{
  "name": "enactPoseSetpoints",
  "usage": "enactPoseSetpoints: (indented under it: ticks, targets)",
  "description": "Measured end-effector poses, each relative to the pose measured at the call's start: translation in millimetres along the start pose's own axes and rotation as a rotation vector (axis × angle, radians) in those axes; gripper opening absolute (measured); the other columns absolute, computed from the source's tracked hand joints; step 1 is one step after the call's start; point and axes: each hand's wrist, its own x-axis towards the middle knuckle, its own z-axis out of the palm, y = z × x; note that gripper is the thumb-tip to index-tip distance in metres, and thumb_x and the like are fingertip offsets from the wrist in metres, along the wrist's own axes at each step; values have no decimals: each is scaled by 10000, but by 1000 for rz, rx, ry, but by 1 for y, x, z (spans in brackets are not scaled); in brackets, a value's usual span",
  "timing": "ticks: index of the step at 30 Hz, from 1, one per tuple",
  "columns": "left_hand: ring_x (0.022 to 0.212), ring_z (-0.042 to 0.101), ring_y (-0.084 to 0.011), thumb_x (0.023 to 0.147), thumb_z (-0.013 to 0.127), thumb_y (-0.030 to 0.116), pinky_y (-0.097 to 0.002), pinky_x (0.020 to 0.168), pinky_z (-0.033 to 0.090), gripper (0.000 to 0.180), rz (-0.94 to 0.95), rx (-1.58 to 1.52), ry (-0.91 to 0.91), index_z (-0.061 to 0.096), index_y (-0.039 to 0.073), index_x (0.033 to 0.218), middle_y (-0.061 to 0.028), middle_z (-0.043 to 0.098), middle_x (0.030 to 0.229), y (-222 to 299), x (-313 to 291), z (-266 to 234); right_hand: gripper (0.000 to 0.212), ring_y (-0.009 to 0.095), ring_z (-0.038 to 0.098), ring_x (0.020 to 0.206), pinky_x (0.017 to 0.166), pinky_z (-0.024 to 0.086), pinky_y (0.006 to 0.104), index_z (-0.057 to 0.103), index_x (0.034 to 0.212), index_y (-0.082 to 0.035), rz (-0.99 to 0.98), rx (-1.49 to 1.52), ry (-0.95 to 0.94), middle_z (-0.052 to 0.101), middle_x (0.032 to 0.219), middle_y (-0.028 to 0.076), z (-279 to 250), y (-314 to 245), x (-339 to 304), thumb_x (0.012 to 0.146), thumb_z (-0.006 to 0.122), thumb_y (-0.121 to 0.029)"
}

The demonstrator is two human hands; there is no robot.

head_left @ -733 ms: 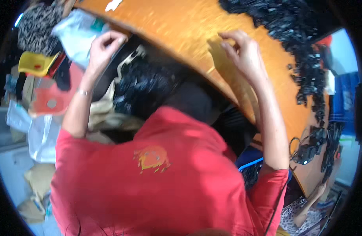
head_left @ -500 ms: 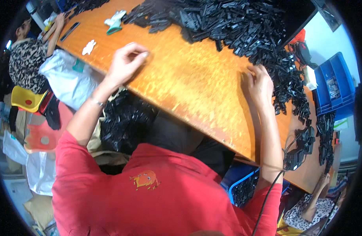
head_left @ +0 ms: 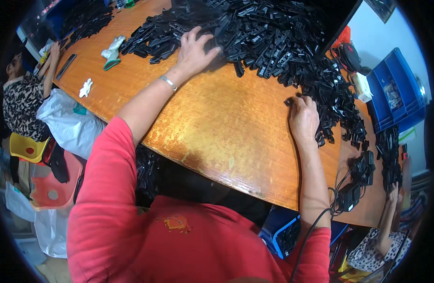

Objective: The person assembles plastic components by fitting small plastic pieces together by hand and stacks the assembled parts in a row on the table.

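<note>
A large heap of small black plastic parts (head_left: 269,42) covers the far side of the wooden table (head_left: 231,137). My left hand (head_left: 196,54) reaches to the heap's near edge with its fingers spread; it is open, its fingertips over the parts. At the heap's right-hand stretch, my right hand (head_left: 304,120) is bent down, thumb and fingers pinched together. A small black plastic part (head_left: 288,101) pokes out at its fingertips. Most of that part is hidden by the fingers.
White-and-green gloves (head_left: 112,54) and a white scrap (head_left: 86,88) lie to the left. A blue bin (head_left: 396,94) stands at the right, with black adapters and cables (head_left: 351,193) nearer. Co-workers sit at far left and lower right. White bags (head_left: 70,122) hang beside the table's left edge.
My left hand has moved forward and right from the table's near edge to the heap, its fingers spreading. My right hand has shifted slightly, and a black part now shows at its fingertips.
</note>
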Motion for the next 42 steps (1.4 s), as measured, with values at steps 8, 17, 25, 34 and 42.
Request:
enactPoseSetpoints:
  ticks: [8, 17, 25, 34, 42]
  targets:
    - [1419, 485, -416, 974, 733, 492, -503, 1219, 402, 575, 52, -163, -210, 685, 153, 1436, -181, 543, 1537, 38, -37, -17, 151, 373, 681, 1029, 901, 556, 457, 787, 1052, -25, -102, 177, -4, 723, 1066, 156, -7, -12, -8, 906, 754, -42]
    - [1400, 583, -390, 988, 778, 319, -446, 1161, 491, 575, 347, -313, -301, 618, 121, 1503, -188, 586, 1518, 100, -79, -36, 150, 377, 705, 1055, 912, 576, 456, 786, 1052, -18, -133, 438, -110, 708, 1125, 152, -31, -54, -12, 935, 774, -110]
    - [1329, 653, -341, 975, 766, 115, -432, 1146, 504, 499, 206, -422, -288, 644, 77, 1457, -149, 690, 1417, 102, -100, -89, 146, 345, 694, 1046, 912, 582, 457, 812, 1058, -45, -190, 284, -92, 729, 1086, 124, -45, -59, -16, 933, 737, -47]
    - [1216, 618, -313, 898, 787, 81, -450, 1036, 489, 313, 547, -260, -297, 755, 87, 1209, -102, 670, 1208, 140, -114, -85, 254, 389, 698, 1091, 935, 564, 487, 797, 1152, -63, -131, 180, -422, 731, 1113, 156, -46, -78, 4, 905, 747, -26]
    - [1118, 625, -312, 867, 804, 97, -438, 947, 515, 187, 718, -207, -241, 740, 64, 1039, -89, 653, 1106, 144, -98, -69, 298, 400, 729, 1039, 925, 580, 474, 800, 1168, -50, -51, 196, -383, 750, 1109, 188, -44, -71, 0, 870, 797, -71]
